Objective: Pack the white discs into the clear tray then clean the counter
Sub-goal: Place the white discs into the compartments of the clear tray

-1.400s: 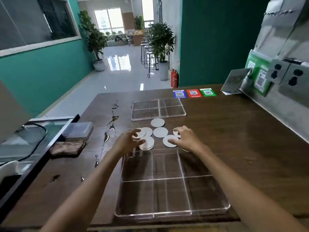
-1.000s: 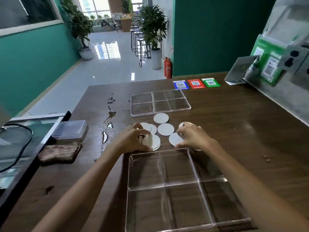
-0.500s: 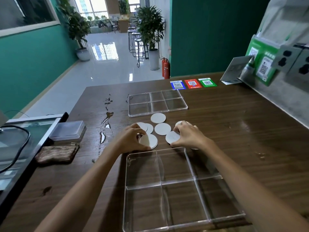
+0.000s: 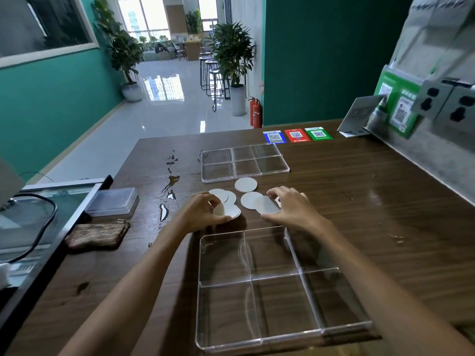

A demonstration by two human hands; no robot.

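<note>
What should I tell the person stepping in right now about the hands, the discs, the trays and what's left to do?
Left hand: fingers closed on a white disc, tilting it up off the counter.
Right hand: fingertips pinching the edge of another disc.
Other loose discs lie between the two trays.
Near clear tray: every compartment looks empty. A far clear tray also looks empty.
Done: nothing packed yet.
Left: put all discs into the tray, then wipe the spilled liquid on the left; a brown cloth lies nearby.
</note>
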